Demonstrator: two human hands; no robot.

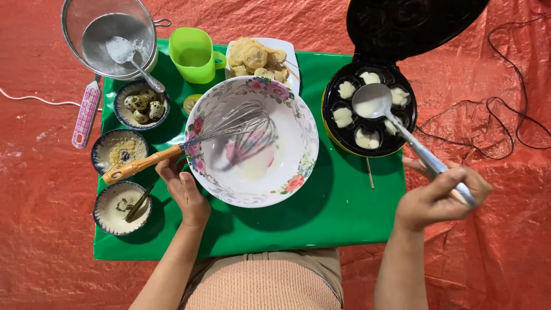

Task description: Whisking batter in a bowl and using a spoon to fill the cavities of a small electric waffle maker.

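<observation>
The right hand [439, 198], at the right of the frame, is closed around the handle of a metal ladle [372, 101]. The ladle's bowl, holding pale batter, hangs over the middle of the black mold maker [367, 115] at upper right. The maker's lid stands open, and its cavities already show batter in most of the ring.

The left hand [185, 192], at lower centre, rests against the near rim of the large flowered bowl [252, 143], fingers loosely curled. Whether it grips the rim or only steadies it cannot be told. A whisk [189, 140] with a wooden handle leans in the bowl, its handle poking out just above that hand, and a little batter pools at the bottom.

The step in hand looks like filling the mold cavities by the ladleful. The next pour would call for a slow tilt over a cavity that is short of batter, keeping drips off the rim.

Left of the bowl on the green mat [321, 224] sit small dishes: quail eggs [140, 106], a crumbly powder [120, 150] and a dish with a spoon [121, 208]. Above are a sieve [109, 37], a green cup [194, 54] and a plate of fried pieces [258, 60].
</observation>
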